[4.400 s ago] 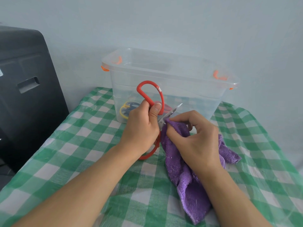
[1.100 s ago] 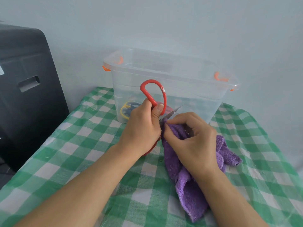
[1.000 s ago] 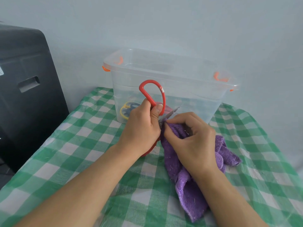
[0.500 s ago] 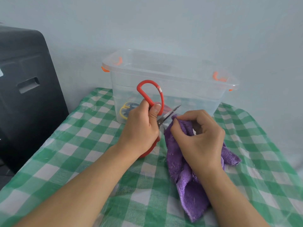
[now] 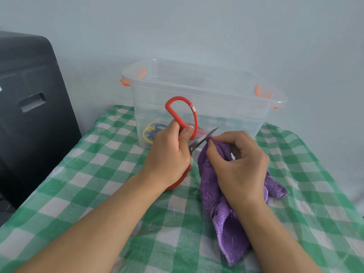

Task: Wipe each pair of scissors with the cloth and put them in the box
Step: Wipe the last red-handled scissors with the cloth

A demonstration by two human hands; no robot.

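Note:
My left hand (image 5: 169, 156) grips the red-handled scissors (image 5: 194, 115) by the handles, one red loop standing up above my thumb. The steel blades (image 5: 202, 140) point right and slightly up. My right hand (image 5: 236, 166) pinches a fold of the purple cloth (image 5: 222, 209) against the blades near their tip; the rest of the cloth hangs down onto the table. Behind both hands stands the clear plastic box (image 5: 226, 113) with orange clips. Inside it lie yellow-and-blue scissors (image 5: 152, 131) and something red, partly hidden by my left hand.
A green-and-white checked tablecloth (image 5: 98, 174) covers the table. A large black object (image 5: 29, 115) stands just off the table's left edge. A pale wall rises right behind the box.
My right hand has slid the cloth along the blades toward the tip and lifted slightly. The scissors tilted a little in my left hand, which stays where it was.

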